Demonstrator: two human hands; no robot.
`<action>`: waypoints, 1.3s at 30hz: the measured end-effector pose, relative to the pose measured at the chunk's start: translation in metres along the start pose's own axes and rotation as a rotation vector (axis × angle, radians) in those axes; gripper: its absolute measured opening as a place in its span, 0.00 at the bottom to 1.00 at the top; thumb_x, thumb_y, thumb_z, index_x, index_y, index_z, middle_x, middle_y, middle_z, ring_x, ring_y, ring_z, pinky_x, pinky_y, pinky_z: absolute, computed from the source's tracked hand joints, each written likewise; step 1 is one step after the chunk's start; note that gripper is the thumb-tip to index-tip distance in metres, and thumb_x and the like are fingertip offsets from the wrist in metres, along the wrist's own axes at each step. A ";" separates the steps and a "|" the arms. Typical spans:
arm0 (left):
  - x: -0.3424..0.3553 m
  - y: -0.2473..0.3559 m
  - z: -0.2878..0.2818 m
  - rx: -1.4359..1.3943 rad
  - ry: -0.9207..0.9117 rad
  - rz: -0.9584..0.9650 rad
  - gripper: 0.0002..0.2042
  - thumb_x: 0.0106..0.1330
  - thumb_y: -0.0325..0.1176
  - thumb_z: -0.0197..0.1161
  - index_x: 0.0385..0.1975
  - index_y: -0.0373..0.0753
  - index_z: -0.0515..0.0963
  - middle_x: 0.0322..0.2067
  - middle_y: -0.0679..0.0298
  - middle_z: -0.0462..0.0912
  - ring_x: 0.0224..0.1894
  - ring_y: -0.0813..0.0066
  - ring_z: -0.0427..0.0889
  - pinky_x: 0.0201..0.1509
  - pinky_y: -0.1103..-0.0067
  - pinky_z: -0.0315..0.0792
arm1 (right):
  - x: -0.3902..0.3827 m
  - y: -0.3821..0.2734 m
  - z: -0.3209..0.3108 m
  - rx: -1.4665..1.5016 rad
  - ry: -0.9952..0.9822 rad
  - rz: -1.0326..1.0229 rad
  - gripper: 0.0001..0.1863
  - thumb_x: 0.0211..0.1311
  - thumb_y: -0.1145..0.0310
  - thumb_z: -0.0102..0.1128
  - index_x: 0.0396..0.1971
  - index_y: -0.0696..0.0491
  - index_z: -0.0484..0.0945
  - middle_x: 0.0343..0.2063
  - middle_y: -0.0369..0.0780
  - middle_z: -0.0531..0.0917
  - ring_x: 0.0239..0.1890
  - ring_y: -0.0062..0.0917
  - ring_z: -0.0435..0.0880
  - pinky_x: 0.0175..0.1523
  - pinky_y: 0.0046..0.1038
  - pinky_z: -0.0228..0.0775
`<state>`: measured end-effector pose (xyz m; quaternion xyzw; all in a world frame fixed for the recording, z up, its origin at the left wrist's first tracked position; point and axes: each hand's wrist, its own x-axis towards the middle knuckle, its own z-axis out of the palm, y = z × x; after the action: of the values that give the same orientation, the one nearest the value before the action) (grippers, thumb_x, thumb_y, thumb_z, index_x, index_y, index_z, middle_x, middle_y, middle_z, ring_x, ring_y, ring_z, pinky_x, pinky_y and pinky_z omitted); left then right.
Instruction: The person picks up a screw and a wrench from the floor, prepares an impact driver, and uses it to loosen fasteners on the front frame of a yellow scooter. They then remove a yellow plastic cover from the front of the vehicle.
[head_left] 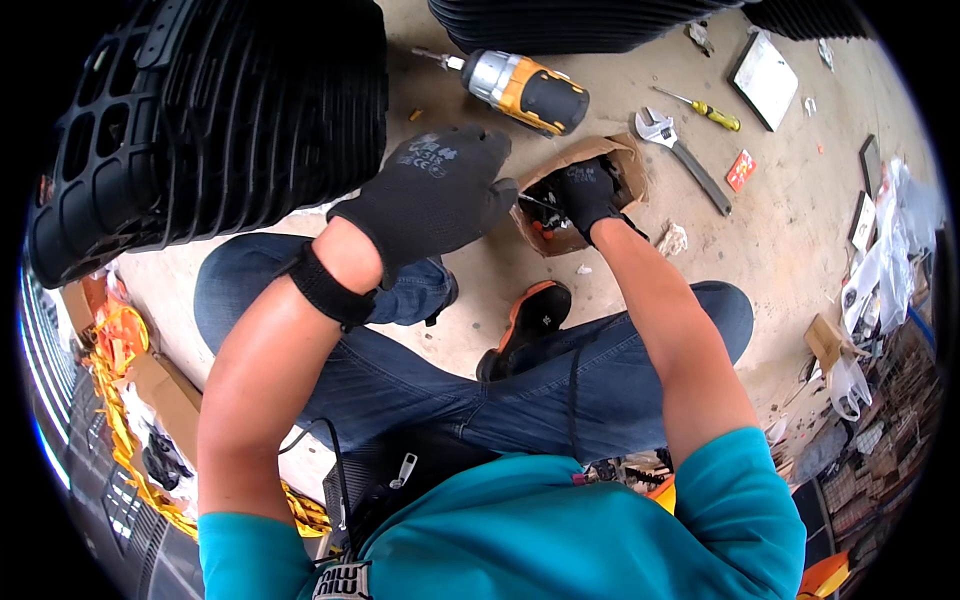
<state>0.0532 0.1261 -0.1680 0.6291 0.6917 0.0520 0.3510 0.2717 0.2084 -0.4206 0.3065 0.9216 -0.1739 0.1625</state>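
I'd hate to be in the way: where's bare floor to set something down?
The floor between the wrench and clear plastic is mostly bare. It's crowded around the paper bag: right hand inside, left hand and drill nearby.

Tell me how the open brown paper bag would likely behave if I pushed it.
The brown paper bag would probably buckle rather than stay stiff, as its wall looks thin and creased. The loose small parts inside may weigh it down and shift about. With its mouth wide open around your right hand, it could spill them if tipped.
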 end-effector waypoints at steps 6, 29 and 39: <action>0.002 0.002 -0.002 0.023 0.010 -0.005 0.21 0.66 0.42 0.58 0.52 0.31 0.74 0.42 0.46 0.79 0.45 0.50 0.80 0.51 0.64 0.74 | -0.007 0.019 -0.018 0.276 -0.065 -0.007 0.07 0.53 0.68 0.58 0.27 0.54 0.84 0.29 0.47 0.85 0.34 0.40 0.85 0.41 0.40 0.76; 0.003 0.007 -0.010 -0.214 0.190 0.013 0.13 0.64 0.33 0.60 0.45 0.34 0.76 0.35 0.48 0.81 0.38 0.51 0.81 0.42 0.64 0.73 | -0.046 -0.048 -0.214 1.421 -0.072 -0.049 0.13 0.62 0.75 0.57 0.46 0.60 0.77 0.34 0.36 0.83 0.35 0.16 0.79 0.42 0.22 0.72; 0.002 0.005 -0.014 -0.290 0.275 0.070 0.08 0.62 0.31 0.62 0.37 0.35 0.78 0.30 0.51 0.81 0.34 0.52 0.81 0.38 0.64 0.73 | -0.044 -0.056 -0.220 1.456 -0.027 -0.002 0.10 0.63 0.72 0.58 0.42 0.59 0.79 0.32 0.35 0.83 0.33 0.15 0.78 0.40 0.21 0.71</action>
<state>0.0494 0.1343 -0.1561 0.5826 0.6960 0.2489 0.3381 0.2277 0.2361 -0.1956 0.3341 0.5706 -0.7468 -0.0713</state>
